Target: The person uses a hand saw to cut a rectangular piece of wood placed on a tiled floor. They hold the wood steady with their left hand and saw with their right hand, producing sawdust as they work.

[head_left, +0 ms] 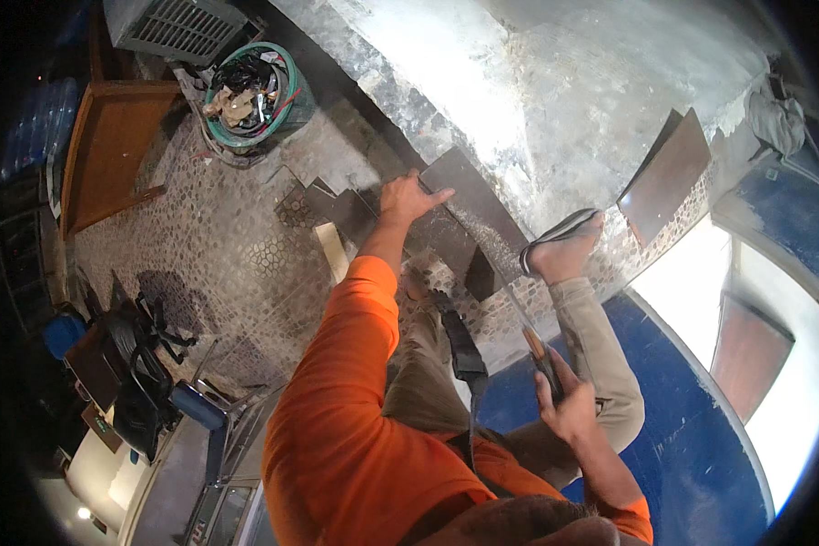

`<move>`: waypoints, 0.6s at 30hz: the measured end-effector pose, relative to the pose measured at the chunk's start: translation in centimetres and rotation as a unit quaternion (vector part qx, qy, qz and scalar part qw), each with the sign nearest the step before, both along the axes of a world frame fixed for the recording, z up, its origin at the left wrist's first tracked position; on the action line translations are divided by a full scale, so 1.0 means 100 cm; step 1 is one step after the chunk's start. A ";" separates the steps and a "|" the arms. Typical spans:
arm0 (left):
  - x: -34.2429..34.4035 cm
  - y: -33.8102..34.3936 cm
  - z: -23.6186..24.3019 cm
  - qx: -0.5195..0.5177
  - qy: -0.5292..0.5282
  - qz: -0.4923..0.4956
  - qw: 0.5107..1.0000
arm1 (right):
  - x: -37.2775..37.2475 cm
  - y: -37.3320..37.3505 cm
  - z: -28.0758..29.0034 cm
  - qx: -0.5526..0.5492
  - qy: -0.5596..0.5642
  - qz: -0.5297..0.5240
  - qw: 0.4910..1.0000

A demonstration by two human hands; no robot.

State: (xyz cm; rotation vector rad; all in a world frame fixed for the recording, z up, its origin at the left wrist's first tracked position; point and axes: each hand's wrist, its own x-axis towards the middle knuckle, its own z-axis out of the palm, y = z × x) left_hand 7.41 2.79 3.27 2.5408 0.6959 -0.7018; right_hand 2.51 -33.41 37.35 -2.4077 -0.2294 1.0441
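Note:
A dark brown board (473, 196) lies in front of me, its far end resting against a raised grey ledge, with pale sawdust along one edge. My left hand (408, 198) grips the board's left corner, the thumb stretched across its face. Closed around the wood-and-dark handle of a handsaw (534, 344) is my right hand (569, 405), low and to the right. The saw's narrow blade slants up toward the dusty edge; whether it touches the board I cannot tell. My sandaled right foot (562, 244) is set beside the board's right end.
Brown offcuts (346, 209) lie left of the board, near a pale strip of wood (332, 252). A green bin (296, 100) full of rubbish stands at the far left. Another brown panel (669, 177) leans at the right. A wooden frame (109, 155) and a chair (200, 405) are on the left.

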 end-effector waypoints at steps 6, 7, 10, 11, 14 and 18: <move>0.007 -0.006 -0.003 -0.020 0.013 -0.005 1.000 | 0.000 -0.009 0.018 -0.044 0.016 0.016 0.999; 0.009 -0.010 -0.004 -0.015 0.003 -0.008 1.000 | 0.000 -0.012 -0.022 -0.017 -0.035 0.039 0.998; 0.000 -0.008 0.000 0.002 -0.009 0.000 1.000 | -0.006 -0.011 -0.127 0.017 -0.031 0.031 0.999; 0.006 -0.010 0.003 -0.004 -0.021 0.000 1.000 | -0.008 -0.017 -0.133 0.049 -0.052 0.023 0.997; 0.008 0.000 0.019 -0.051 0.038 0.017 0.998 | -0.030 -0.060 -0.138 0.126 -0.088 0.031 0.988; 0.018 -0.008 0.019 -0.041 0.026 -0.006 0.999 | -0.047 -0.054 -0.125 0.071 -0.061 -0.004 0.996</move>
